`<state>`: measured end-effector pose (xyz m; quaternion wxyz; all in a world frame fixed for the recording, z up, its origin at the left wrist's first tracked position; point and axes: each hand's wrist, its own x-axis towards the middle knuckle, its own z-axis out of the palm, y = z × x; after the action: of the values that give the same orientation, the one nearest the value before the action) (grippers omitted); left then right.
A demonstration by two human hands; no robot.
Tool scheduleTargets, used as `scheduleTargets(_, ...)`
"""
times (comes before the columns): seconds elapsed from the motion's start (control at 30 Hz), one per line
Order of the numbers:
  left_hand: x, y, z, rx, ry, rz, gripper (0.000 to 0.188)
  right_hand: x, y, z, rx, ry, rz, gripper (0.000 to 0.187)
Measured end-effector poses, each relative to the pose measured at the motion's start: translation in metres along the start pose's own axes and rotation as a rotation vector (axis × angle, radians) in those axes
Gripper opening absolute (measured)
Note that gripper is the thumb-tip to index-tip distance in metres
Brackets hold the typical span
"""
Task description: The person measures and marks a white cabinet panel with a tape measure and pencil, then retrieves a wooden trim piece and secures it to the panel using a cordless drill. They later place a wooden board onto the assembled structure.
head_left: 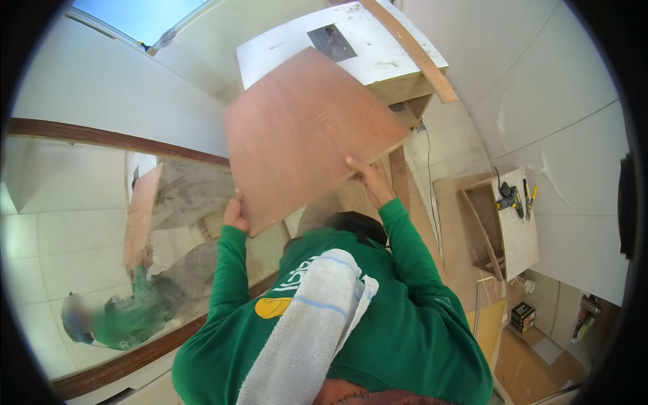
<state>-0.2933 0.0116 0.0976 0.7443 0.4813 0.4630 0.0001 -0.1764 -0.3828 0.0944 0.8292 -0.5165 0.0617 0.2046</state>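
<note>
A large reddish-brown wood panel point(304, 135) is held up in front of my body, tilted, with its far edge overlapping a white-topped cabinet. My left hand point(235, 214) grips its near left corner, fingers wrapped over the edge. On the near right edge, my right hand point(372, 179) pinches the board with the thumb on top; the fingers beneath are hidden. The white cabinet top point(277, 59) has a dark rectangular cutout point(332, 42) beyond the panel.
A long wood strip point(412, 50) lies across the cabinet top. At right, a cordless drill point(510, 200) and yellow-handled pliers point(530, 200) rest on a small wooden box unit point(518, 233). A dark-framed mirror point(74, 182) stands at left. A cable point(432, 182) trails along the floor.
</note>
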Motion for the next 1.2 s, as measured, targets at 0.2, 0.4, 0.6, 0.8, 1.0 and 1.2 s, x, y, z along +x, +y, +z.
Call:
scheduleTargets(0.2, -0.032, 0.093, 0.002, -0.175, -0.353, 0.036, 0.048, 0.009, -0.094, 0.057, -0.025, -0.162, -0.195, 0.065)
scheduleTargets(0.4, -0.037, 0.135, 0.015, -0.331, -0.286, 0.189, 0.029, 0.019, -0.118, 0.097, -0.039, -0.282, -0.299, 0.054)
scheduleTargets(0.6, -0.027, 0.143, -0.003, -0.246, -0.226, 0.27, 0.025, 0.014, -0.1, 0.112, -0.03, -0.225, -0.371, 0.049)
scheduleTargets(0.8, 0.002, 0.154, -0.047, -0.223, -0.2, 0.263, 0.024, -0.008, -0.075, 0.122, -0.176, -0.267, -0.298, 0.042)
scheduleTargets(1.0, 0.023, 0.188, -0.072, -0.256, -0.247, 0.174, 0.028, 0.004, -0.071, 0.138, -0.119, -0.261, -0.415, 0.039)
scheduleTargets(1.2, 0.033, 0.207, -0.072, -0.217, -0.135, 0.242, 0.023, 0.011, -0.088, 0.143, -0.313, -0.232, -0.438, 0.041)
